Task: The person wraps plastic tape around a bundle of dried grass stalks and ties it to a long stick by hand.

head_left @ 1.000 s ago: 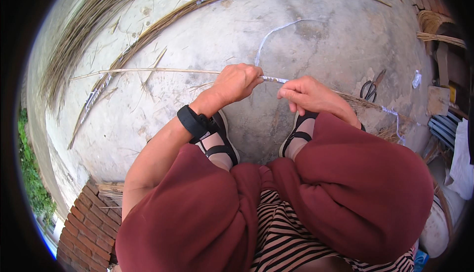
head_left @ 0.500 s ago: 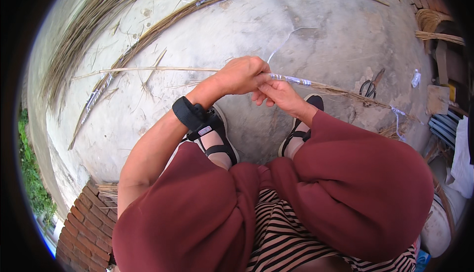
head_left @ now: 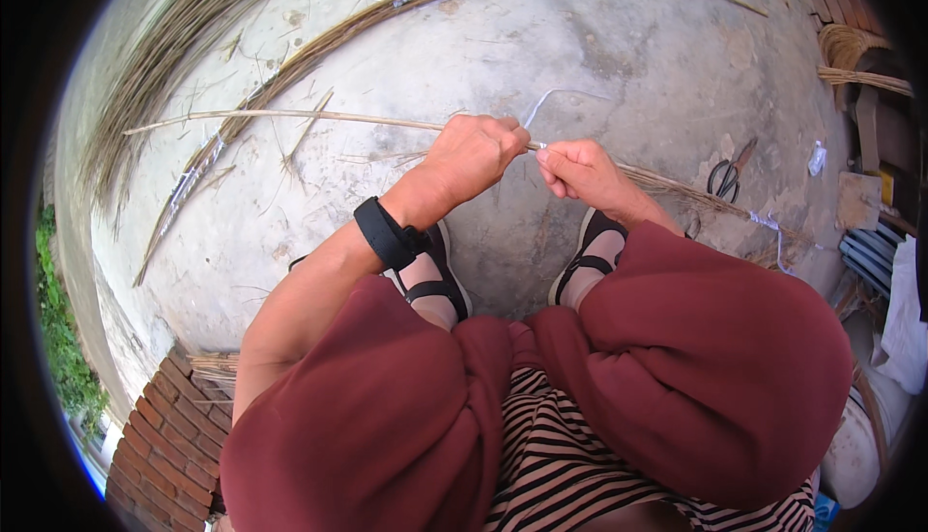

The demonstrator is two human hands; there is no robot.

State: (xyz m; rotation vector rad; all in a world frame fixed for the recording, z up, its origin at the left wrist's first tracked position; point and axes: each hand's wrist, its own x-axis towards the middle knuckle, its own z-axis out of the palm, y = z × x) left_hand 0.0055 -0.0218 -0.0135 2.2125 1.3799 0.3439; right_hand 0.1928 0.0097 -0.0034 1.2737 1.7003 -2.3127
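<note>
A thin bundle of dry stalks [head_left: 377, 120] runs across in front of me, its narrow end far out to the left. My left hand [head_left: 472, 157] is closed around the middle of it. Just to the right, my right hand [head_left: 580, 172] pinches the same bundle, thumb against the fingers, with a small gap between my hands. A white plastic strip [head_left: 555, 95] trails up and away from beside my left fingers. Past my right hand the bundle's looser end [head_left: 681, 187] slants down to a white tie [head_left: 767, 220]. Whatever lies under my palms is hidden.
A long bundle [head_left: 300, 66] with white wrappings and a thick heap of stalks [head_left: 159, 78] lie on the concrete floor beyond. Black-handled scissors [head_left: 727, 176] rest at the right, near a white scrap [head_left: 817, 158]. Bricks [head_left: 164, 445] edge the lower left.
My right hand has slid right, away from my left, and now covers the white wrapping seen before. The bundle's left end has risen slightly. The white strip has bent into a curve.
</note>
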